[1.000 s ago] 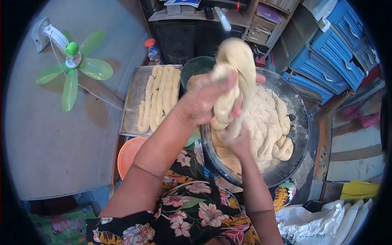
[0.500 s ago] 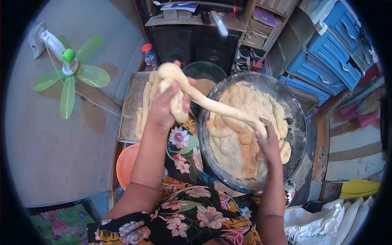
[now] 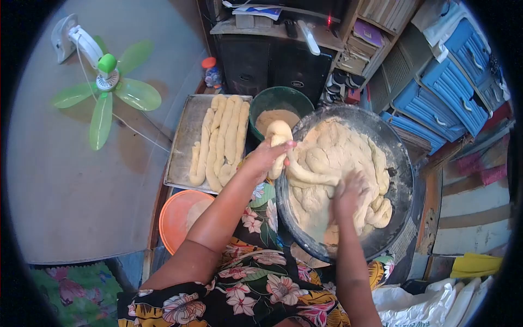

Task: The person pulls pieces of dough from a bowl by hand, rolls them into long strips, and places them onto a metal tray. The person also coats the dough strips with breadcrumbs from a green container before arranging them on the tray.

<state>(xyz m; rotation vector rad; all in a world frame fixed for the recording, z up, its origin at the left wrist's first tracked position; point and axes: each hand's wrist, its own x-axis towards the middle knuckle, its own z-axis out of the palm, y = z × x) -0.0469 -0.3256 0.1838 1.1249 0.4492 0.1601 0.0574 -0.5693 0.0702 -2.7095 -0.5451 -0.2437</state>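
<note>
A pale dough rope (image 3: pixel 280 131) is looped over my left hand (image 3: pixel 268 158), whose fingers are closed round it at the basin's left side. The rope's tail runs right across the large dough mass (image 3: pixel 327 147) in the black basin (image 3: pixel 400 163). At the end of that tail, my right hand (image 3: pixel 350 196) lies palm down over the dough, fingers stretched out and slightly blurred. Whether its fingertips press on the rope cannot be made out. Several finished-looking dough ropes (image 3: pixel 231 133) lie side by side on a metal tray (image 3: pixel 178 147).
A green bowl (image 3: pixel 259 103) holding brownish powder stands between tray and basin. Below the tray sits an orange bowl (image 3: pixel 173 220). A green-bladed fan (image 3: pixel 107 82) is at left. Blue drawers (image 3: pixel 436 101) stand at right, and a red-lidded jar (image 3: pixel 210 71) behind the tray.
My left hand has come down and right with the looped rope, uncovering the tray. My right hand has let go of the rope's end, which now rests on the dough, and opened.
</note>
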